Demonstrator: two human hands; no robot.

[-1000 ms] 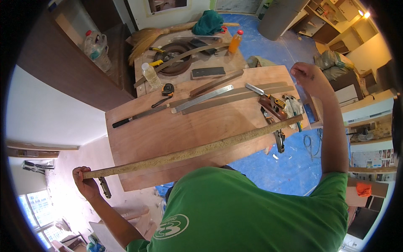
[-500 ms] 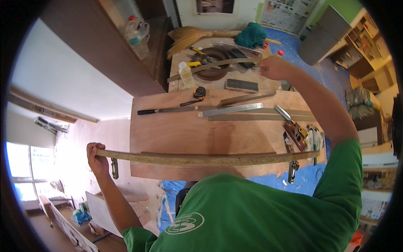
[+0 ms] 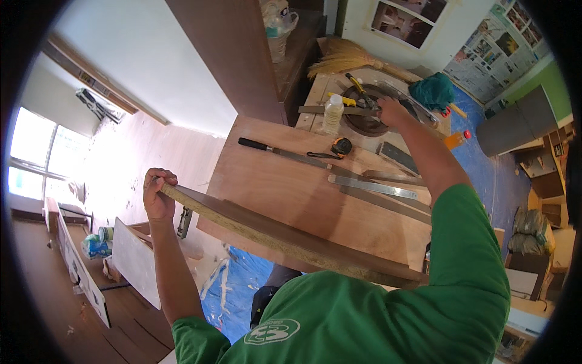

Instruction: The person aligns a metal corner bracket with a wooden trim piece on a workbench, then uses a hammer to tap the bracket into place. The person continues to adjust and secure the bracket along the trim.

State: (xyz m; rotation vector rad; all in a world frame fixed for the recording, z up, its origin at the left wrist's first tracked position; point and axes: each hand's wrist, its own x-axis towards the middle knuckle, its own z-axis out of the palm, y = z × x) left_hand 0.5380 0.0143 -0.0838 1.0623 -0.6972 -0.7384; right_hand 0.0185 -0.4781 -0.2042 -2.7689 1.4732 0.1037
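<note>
My left hand [image 3: 159, 195] is closed around the left end of a long narrow board [image 3: 273, 233], brown on its face with a rough yellowish edge. The board slants down past my shirt, its right end beside my right sleeve. Across the table, my right hand [image 3: 394, 114] is closed at the right end of a thin wooden strip [image 3: 318, 110] lying over a dark round basin-like thing [image 3: 365, 125]. Its fingertips are partly hidden. By that strip stand a clear bottle [image 3: 333, 116] and a yellow-handled tool [image 3: 357, 85]. Below my left hand shows a metal fitting [image 3: 184, 222].
On the wooden table [image 3: 260, 194] lie a black-handled long tool [image 3: 267, 147], a tape measure [image 3: 341, 147], a flat metal bar [image 3: 373, 186] and a dark block [image 3: 397, 158]. Behind are a straw broom [image 3: 345, 59], a green cloth [image 3: 432, 91] and an orange bottle [image 3: 458, 139].
The view has turned, so the table now lies aslant. The long board tilts down to the right, and my right arm sits nearer the table. Both hands keep their hold.
</note>
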